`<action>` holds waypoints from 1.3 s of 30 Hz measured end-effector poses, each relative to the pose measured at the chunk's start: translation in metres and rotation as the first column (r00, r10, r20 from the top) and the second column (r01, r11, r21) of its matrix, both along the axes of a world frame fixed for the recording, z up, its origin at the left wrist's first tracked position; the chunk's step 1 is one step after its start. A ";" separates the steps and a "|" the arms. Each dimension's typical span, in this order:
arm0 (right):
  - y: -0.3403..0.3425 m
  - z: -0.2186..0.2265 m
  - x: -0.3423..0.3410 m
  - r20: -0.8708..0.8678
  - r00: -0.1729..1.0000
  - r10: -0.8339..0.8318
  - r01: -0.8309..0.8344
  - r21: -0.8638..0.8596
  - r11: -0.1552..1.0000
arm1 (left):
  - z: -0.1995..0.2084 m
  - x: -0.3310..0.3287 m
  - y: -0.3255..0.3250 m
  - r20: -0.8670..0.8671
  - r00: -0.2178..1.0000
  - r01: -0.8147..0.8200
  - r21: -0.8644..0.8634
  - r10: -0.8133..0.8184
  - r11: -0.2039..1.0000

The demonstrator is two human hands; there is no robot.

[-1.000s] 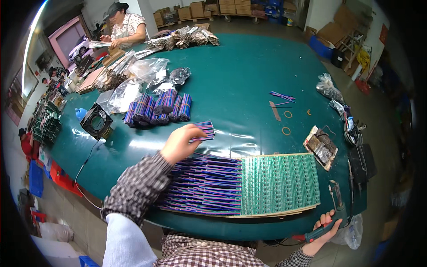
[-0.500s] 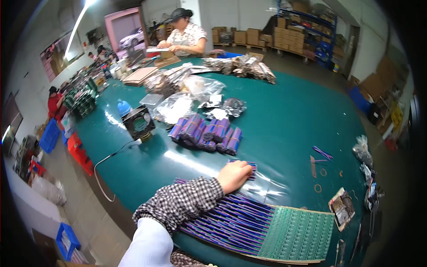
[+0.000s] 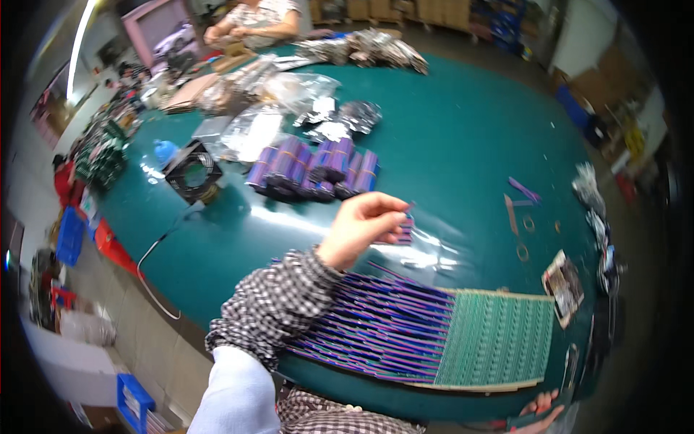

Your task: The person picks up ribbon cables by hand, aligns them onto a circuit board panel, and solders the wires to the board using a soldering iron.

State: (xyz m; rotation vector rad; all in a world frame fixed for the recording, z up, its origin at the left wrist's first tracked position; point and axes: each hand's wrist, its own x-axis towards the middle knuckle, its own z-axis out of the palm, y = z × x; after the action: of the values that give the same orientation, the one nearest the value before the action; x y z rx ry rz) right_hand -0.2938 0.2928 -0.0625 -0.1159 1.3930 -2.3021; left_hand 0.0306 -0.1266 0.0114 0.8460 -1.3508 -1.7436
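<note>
My left hand point(image 3: 365, 226), in a checked sleeve cover, is raised slightly over the table with thumb and forefinger pinched together. Anything in the pinch is too small to make out. Under its fingertips lies a small stack of purple-and-blue striped strips point(image 3: 405, 233). Nearer to me, many thin purple-and-blue strips point(image 3: 390, 329) lie in rows, reaching a green patterned panel point(image 3: 499, 340) on a tan backing. My right hand point(image 3: 541, 411) shows blurred at the lower right edge, just below the panel; its grip is unclear.
Banded bundles of purple strips point(image 3: 314, 168) lie beyond my left hand. Left of them stands a black square fan point(image 3: 192, 173) with a white cord. Clear plastic bags point(image 3: 253, 134) are behind. Rubber bands point(image 3: 523, 252) lie to the right. Another person point(image 3: 260, 22) works across the table.
My left hand has lifted from the stack of strips, its fingers now pinched above it. My right hand has come into view at the lower right. The whole view has shifted downward.
</note>
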 end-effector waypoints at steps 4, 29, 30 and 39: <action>0.009 -0.005 -0.010 -0.003 0.987 0.158 -0.154 -0.265 0.952 | 0.016 0.000 0.012 -0.019 0.995 0.097 0.002 -0.097 0.995; -0.026 0.018 0.031 -0.281 0.896 -0.344 0.425 0.318 0.847 | 0.019 -0.004 0.026 0.100 0.995 0.021 -0.417 0.023 0.909; -0.027 0.019 0.020 -0.165 0.980 -0.109 0.122 0.074 0.990 | 0.018 -0.005 0.024 0.107 0.993 0.016 -0.511 0.046 0.859; -0.006 0.014 0.022 -0.079 0.996 -0.040 0.034 -0.068 0.997 | 0.024 -0.006 0.037 0.145 0.977 -0.047 -0.566 0.155 0.823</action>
State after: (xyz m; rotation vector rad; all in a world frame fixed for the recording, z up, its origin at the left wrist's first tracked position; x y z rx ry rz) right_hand -0.2717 0.2865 -0.0490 -0.2075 1.3679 -2.3998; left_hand 0.0241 -0.0893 0.0350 0.7312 -1.7848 -1.0973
